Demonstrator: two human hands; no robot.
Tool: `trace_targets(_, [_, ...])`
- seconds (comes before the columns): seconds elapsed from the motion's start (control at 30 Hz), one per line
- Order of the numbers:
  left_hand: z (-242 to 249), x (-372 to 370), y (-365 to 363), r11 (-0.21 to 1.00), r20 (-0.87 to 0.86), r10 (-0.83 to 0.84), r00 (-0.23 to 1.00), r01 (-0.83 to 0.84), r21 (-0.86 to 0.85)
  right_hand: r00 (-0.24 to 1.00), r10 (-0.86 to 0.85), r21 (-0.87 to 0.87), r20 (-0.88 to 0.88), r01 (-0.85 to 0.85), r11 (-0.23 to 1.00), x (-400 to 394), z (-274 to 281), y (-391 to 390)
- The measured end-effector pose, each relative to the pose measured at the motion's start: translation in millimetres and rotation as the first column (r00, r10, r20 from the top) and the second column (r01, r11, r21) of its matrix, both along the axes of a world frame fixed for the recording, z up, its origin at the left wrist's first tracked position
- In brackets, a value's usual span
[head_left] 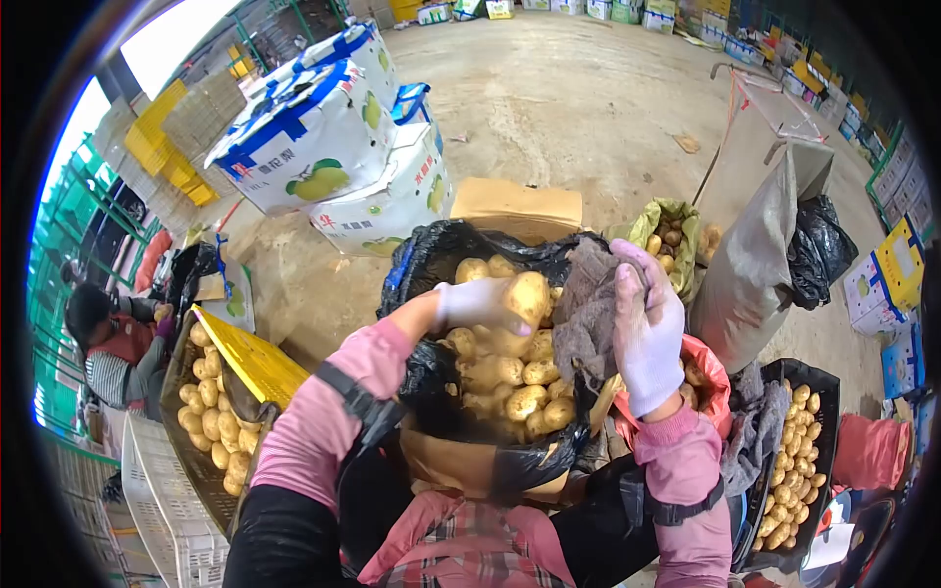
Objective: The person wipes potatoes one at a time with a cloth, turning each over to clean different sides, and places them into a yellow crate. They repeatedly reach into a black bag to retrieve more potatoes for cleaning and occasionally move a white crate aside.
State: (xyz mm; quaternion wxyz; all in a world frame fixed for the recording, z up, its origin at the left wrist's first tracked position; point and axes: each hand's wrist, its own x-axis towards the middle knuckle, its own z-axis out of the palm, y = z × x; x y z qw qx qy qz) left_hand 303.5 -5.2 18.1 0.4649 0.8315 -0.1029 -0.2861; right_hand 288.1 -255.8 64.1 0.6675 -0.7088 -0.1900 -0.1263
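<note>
My left hand (477,305), in a white glove and smeared by motion, grips a potato (528,296) above the box. My right hand (649,328), gloved in white with stained fingertips, holds a rumpled grey cloth (584,306) at the right side of the same box. Fingers of that hand point upward, with the cloth against the palm side. Below both hands, loose potatoes (526,402) fill a cardboard box (461,463) lined with a black plastic bag (431,257). Part of the potatoes is hidden by my left hand.
Crates of potatoes stand at left (210,416) and right (789,470). A red bag (708,365), a green sack (676,220) and a tall grey sack (760,260) are to the right. Fruit cartons (314,147) are stacked ahead. Another person (123,353) sits at far left.
</note>
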Motion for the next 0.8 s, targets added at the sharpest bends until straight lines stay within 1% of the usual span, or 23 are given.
trace_targets(0.03, [12, -17, 4, 0.962, -0.12, 0.085, 0.989, -0.113, -0.248, 1.0, 0.0, 0.022, -0.029, 0.0, 1.0, -4, 4, 4])
trace_targets(0.07, [20, -34, 8, 0.851, -0.253, 0.133, 0.958, -0.241, -0.467, 1.0, 0.009, 0.033, -0.002, -0.009, 0.999, -3, 4, 6])
trace_targets(0.1, [26, -51, 10, 0.674, -0.388, 0.14, 0.911, -0.375, -0.637, 1.0, 0.028, 0.075, 0.011, -0.029, 0.997, -6, 9, 8])
trace_targets(0.13, [32, -69, 8, 0.523, -0.474, 0.202, 0.857, -0.504, -0.687, 0.998, 0.05, 0.117, 0.023, -0.052, 0.992, -10, 15, 12])
trace_targets(0.17, [33, -77, 13, 0.427, -0.469, 0.021, 0.883, -0.432, -0.794, 0.997, 0.074, 0.158, 0.034, -0.079, 0.984, -14, 20, 18])
trace_targets(0.2, [31, -83, 20, 0.304, -0.428, -0.157, 0.89, -0.368, -0.879, 0.994, 0.081, 0.138, 0.071, -0.09, 0.986, -19, 21, 25])
trace_targets(0.27, [22, -98, 21, 0.279, -0.238, -0.027, 0.971, -0.221, -0.934, 0.957, 0.286, 0.101, 0.049, -0.289, 0.952, -34, 20, 46])
trace_targets(0.3, [17, -105, 22, 0.273, -0.145, 0.047, 0.988, -0.153, -0.95, 0.928, 0.36, 0.006, 0.095, -0.362, 0.932, -43, 11, 58])
trace_targets(0.33, [15, -114, 13, 0.501, 0.142, 0.332, 0.933, -0.046, -0.864, 0.89, 0.435, -0.087, 0.137, -0.427, 0.9, -52, 3, 70])
trace_targets(0.37, [6, -117, 14, 0.64, 0.329, 0.437, 0.837, -0.032, -0.768, 0.835, 0.499, -0.26, 0.233, -0.441, 0.859, -59, -3, 84])
trace_targets(0.4, [-7, -118, 16, 0.804, 0.578, 0.478, 0.662, -0.064, -0.591, 0.743, 0.547, -0.534, 0.386, -0.303, 0.789, -59, -2, 94])
trace_targets(0.43, [-20, -121, 17, 0.907, 0.785, 0.42, 0.456, -0.179, -0.382, 0.726, 0.554, -0.621, 0.408, -0.224, 0.751, -58, -13, 103])
trace_targets(0.47, [-20, -123, 15, 0.92, 0.908, 0.315, 0.277, -0.324, -0.22, 0.728, 0.538, -0.58, 0.424, -0.237, 0.779, -52, -16, 110])
trace_targets(0.5, [-20, -126, 15, 0.848, 0.726, 0.529, 0.44, -0.245, -0.47, 0.732, 0.52, -0.537, 0.44, -0.249, 0.806, -44, -16, 116])
trace_targets(0.53, [-11, -130, 12, 0.664, 0.465, 0.685, 0.56, -0.217, -0.716, 0.797, 0.462, -0.451, 0.39, -0.272, 0.85, -36, -15, 121])
trace_targets(0.57, [-8, -128, 16, 0.296, -0.063, 0.59, 0.805, -0.288, -0.911, 0.853, 0.4, -0.356, 0.334, -0.279, 0.892, -29, -13, 126])
trace_targets(0.6, [-6, -129, 16, 0.153, -0.27, 0.44, 0.856, -0.368, -0.917, 0.864, 0.499, -0.104, 0.067, -0.492, 0.865, -25, -11, 127])
trace_targets(0.63, [-3, -130, 16, 0.015, -0.467, 0.269, 0.842, -0.488, -0.872, 0.796, 0.598, 0.119, -0.095, -0.587, 0.801, -18, -12, 129])
trace_targets(0.67, [-1, -133, 15, 0.098, -0.427, 0.348, 0.835, -0.485, -0.869, 0.755, 0.637, 0.155, -0.156, -0.618, 0.77, -11, -12, 126])
trace_targets(0.7, [-3, -135, 17, 0.122, -0.407, 0.376, 0.832, -0.48, -0.869, 0.705, 0.677, 0.195, -0.211, -0.649, 0.736, -6, -12, 122])
trace_targets(0.77, [4, -140, 18, 0.17, -0.365, 0.432, 0.825, -0.472, -0.865, 0.723, 0.667, 0.126, -0.18, -0.656, 0.744, -8, -5, 119])
trace_targets(0.8, [10, -145, 20, 0.072, -0.404, 0.349, 0.846, -0.454, -0.888, 0.729, 0.664, 0.09, -0.163, -0.66, 0.746, -9, -3, 117])
